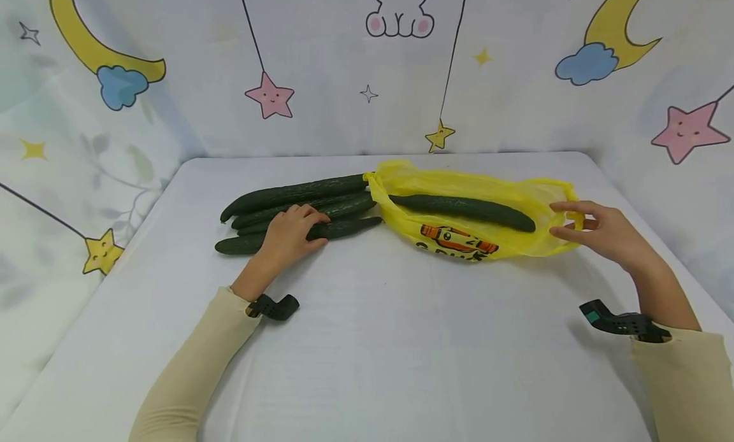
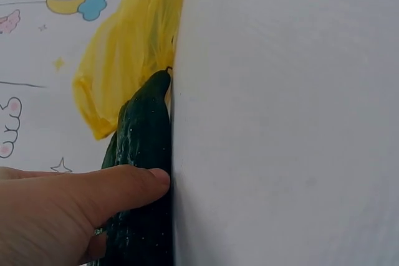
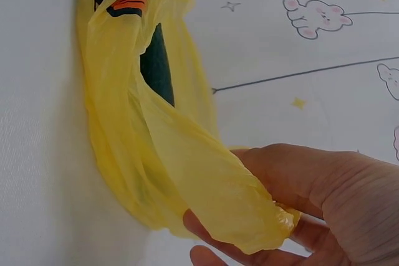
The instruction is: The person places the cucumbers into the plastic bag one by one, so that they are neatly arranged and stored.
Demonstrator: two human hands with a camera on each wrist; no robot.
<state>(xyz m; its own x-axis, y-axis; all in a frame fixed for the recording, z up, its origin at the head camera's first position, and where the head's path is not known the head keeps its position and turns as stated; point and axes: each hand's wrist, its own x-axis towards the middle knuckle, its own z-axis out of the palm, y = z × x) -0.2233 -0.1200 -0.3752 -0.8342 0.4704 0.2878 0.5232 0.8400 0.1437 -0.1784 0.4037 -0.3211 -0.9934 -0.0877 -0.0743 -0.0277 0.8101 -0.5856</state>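
Several dark green cucumbers (image 1: 295, 192) lie side by side at the left of the table. My left hand (image 1: 287, 237) grips the nearest cucumber (image 1: 351, 228), its thumb along the near side; the other fingers are partly hidden. To the right lies a yellow plastic bag (image 1: 459, 182) with an orange cartoon print, its left end against the cucumbers' tips. One more cucumber (image 1: 470, 211) shows along the bag. At the bag's right end, my right hand (image 1: 610, 235) holds a handle loop; in the right wrist view the thin plastic (image 3: 206, 179) passes between thumb and fingers.
A white cloth covers the table (image 1: 401, 340). Behind it hangs a pale backdrop (image 1: 327, 47) printed with moons, stars and bears. A dark wrist device (image 1: 275, 307) sits on the left wrist, and a similar device (image 1: 625, 322) on the right.
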